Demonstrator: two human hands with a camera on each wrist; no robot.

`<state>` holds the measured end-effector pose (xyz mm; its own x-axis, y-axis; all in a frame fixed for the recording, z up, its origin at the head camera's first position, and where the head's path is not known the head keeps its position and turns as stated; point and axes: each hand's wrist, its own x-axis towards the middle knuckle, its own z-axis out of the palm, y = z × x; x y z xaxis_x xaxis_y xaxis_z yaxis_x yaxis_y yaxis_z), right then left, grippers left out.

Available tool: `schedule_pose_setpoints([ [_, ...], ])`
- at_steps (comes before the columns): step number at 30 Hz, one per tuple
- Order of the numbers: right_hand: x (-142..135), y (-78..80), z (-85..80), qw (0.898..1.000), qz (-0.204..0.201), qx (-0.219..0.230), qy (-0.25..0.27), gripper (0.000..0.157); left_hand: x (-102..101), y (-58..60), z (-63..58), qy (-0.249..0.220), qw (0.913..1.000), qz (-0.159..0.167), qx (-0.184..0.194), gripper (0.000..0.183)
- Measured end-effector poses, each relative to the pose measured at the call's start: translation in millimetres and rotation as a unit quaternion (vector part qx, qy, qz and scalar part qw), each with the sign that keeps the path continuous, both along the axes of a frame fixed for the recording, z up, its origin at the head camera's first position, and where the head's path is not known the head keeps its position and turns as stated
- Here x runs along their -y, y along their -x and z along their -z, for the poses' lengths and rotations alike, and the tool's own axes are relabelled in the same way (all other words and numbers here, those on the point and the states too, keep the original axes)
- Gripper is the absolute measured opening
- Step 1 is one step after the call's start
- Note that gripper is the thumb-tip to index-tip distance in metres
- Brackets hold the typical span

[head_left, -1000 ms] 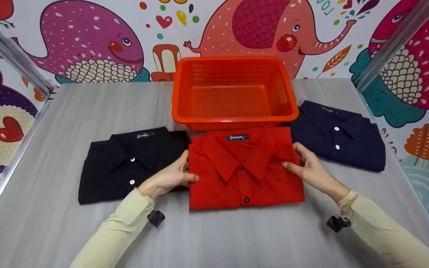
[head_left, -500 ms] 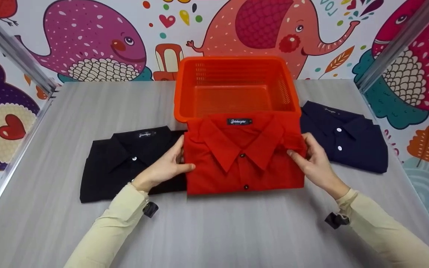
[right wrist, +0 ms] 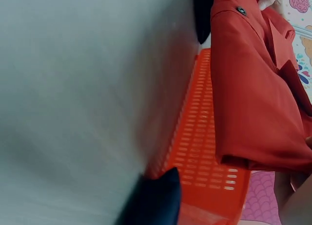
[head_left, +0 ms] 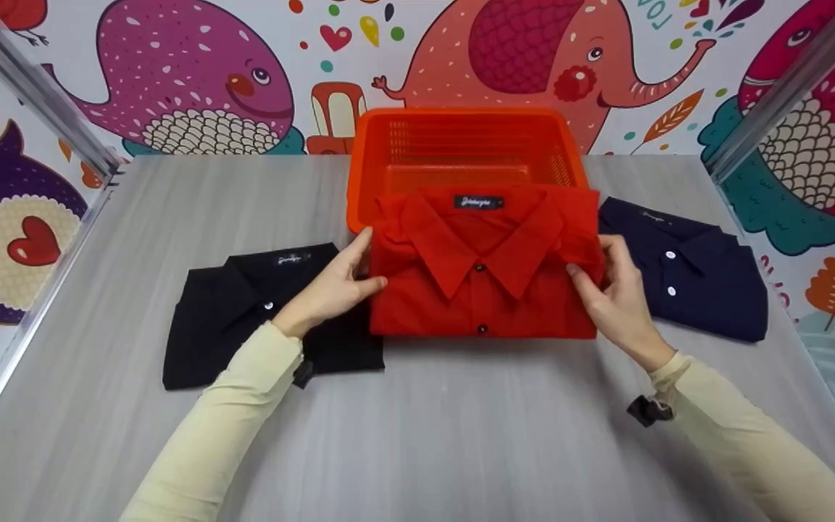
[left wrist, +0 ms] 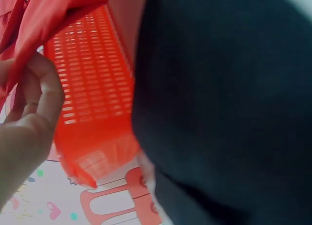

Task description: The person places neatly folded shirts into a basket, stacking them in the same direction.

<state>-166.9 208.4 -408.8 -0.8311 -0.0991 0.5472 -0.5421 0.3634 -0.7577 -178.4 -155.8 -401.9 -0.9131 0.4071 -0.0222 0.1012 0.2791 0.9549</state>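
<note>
A folded red shirt (head_left: 486,283) with a pointed collar and dark buttons is held up off the table, its collar end over the front of an orange plastic basket (head_left: 358,167). My left hand (head_left: 336,290) pinches the shirt's left edge, thumb on top and fingers beneath. On the opposite edge, my right hand (head_left: 620,301) grips it the same way. In the left wrist view, curled fingers (left wrist: 46,91) show behind the red cloth, beside the basket's slotted wall (left wrist: 92,69). The right wrist view shows the shirt (right wrist: 258,93) raised above the table.
A folded black shirt (head_left: 207,326) lies at the left, partly under my left forearm. At the right is a folded navy shirt (head_left: 715,290), close to the basket. The grey table (head_left: 432,435) backs onto a wall with cartoon animals (head_left: 200,65).
Both hands have lifted the red shirt and moved it forward, away from me, from in front of the basket to over its near rim. The black and navy shirts stay put.
</note>
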Motion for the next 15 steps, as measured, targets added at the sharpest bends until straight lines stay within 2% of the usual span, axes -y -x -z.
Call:
schedule_pose_setpoints([
  [5, 2, 17.0, -13.9, 1.0, 0.021, -0.001, -0.005, 0.027, -5, 12.4, -13.5, 0.015, 0.9996, -0.014, -0.02, 0.078],
  [7, 8, 18.0, -27.4, 0.999, 0.033, 0.015, 0.0, 0.026, -8, 18.0, -18.8, 0.015, 0.9992, -0.021, -0.032, 0.076],
  [12, 11, 31.6, -48.5, 0.997, 0.045, 0.065, 0.024, 0.028, -15, 35.2, -33.3, 0.014, 0.9972, -0.042, -0.061, 0.071],
  [15, 7, 46.5, -53.2, 0.994, 0.046, 0.091, 0.031, 0.031, -18, 43.8, -42.2, 0.02, 0.9958, -0.051, -0.074, 0.07],
])
